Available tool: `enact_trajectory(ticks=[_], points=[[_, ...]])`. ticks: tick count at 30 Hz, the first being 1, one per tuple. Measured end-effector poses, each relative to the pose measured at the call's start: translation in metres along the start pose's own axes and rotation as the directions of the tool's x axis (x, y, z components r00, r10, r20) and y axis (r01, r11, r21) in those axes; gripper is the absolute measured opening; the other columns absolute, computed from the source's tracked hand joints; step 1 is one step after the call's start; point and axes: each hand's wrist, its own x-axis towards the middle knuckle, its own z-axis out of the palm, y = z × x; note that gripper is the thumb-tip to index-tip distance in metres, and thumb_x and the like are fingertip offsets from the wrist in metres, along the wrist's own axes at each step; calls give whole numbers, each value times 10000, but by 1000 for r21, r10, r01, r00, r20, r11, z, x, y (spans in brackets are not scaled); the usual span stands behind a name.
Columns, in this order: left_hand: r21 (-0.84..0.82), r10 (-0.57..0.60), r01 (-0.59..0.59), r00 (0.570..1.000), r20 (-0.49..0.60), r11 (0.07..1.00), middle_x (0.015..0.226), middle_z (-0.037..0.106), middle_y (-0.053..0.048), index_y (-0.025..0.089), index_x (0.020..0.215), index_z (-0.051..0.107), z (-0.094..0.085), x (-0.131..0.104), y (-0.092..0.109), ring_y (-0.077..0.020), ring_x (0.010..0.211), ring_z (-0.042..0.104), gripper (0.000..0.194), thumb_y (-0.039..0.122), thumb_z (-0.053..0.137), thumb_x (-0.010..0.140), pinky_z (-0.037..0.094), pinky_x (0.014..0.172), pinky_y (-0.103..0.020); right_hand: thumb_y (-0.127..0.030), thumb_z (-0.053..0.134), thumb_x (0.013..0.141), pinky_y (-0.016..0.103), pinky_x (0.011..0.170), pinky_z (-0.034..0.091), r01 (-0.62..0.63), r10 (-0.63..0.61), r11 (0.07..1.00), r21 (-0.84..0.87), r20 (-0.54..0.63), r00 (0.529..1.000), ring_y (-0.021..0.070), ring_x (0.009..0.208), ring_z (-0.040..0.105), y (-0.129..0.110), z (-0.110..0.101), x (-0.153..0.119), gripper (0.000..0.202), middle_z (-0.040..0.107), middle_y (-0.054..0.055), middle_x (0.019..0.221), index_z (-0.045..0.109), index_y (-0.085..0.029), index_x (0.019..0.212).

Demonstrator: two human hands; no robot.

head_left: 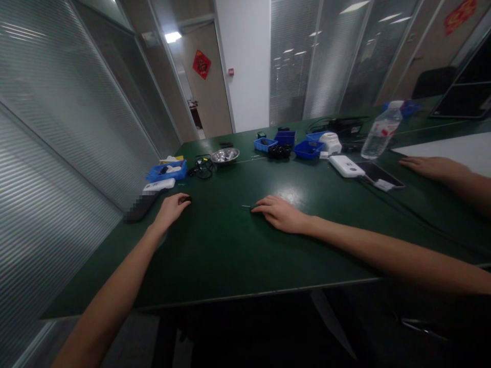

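My left hand is above the left part of the green table, its fingers closed on a small black object whose kind I cannot make out. Farther right, my right hand rests low over the tabletop. Its fingertips are closed round the dark handle of a small screwdriver, and the thin metal shaft points left. My palm and fingers hide part of the handle.
Past my left hand are a blue tray, a white power bank and a metal bowl. Blue bins, a phone, another power bank and a water bottle stand right. Another person's hand lies at the far right.
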Motion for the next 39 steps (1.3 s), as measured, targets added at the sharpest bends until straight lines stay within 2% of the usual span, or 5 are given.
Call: enact_trajectory(ticks=[7, 18, 22, 31, 39], points=[[177, -66, 65, 998, -3, 982, 1280, 753, -147, 169, 1240, 766, -9, 2, -26, -326, 1187, 698, 378, 350, 568, 974, 531, 1046, -402, -94, 498, 992, 518, 1060, 485, -6, 6, 1000, -4, 7, 1000, 293, 1272, 603, 0, 0, 0, 454, 668, 144, 1382, 684, -211, 1389], [331, -39, 21, 998, 47, 943, 1245, 733, -167, 187, 1239, 779, -10, -1, -22, -327, 1162, 695, 439, 348, 447, 1000, 557, 967, -375, -99, 498, 996, 513, 1056, 484, -5, 5, 1000, -4, 10, 1000, 290, 1266, 604, -1, -2, 0, 449, 669, 139, 1384, 681, -214, 1389], [313, -69, 54, 997, 39, 948, 1203, 756, -162, 190, 1165, 800, -12, 0, -18, -316, 1143, 708, 420, 347, 444, 1006, 544, 992, -365, -92, 497, 991, 511, 1063, 483, -3, 3, 1000, -5, 3, 1000, 287, 1271, 603, 0, -1, 0, 453, 673, 133, 1376, 687, -223, 1380], [82, -209, 210, 978, -28, 974, 1174, 799, -105, 199, 1186, 791, -13, 4, -26, -292, 1105, 738, 318, 325, 629, 943, 554, 963, -346, -106, 500, 999, 504, 1055, 485, 12, -12, 1000, -15, 3, 1000, 283, 1261, 606, 3, 1, -1, 445, 668, 131, 1380, 677, -228, 1389], [121, -92, 106, 989, -114, 987, 1238, 776, -114, 202, 1131, 820, -13, -2, -25, -322, 1156, 706, 300, 324, 618, 945, 518, 1049, -410, -103, 493, 1003, 511, 1066, 478, 5, -5, 1000, -17, 12, 1000, 290, 1275, 599, 2, 0, 0, 446, 663, 143, 1387, 675, -209, 1396]])
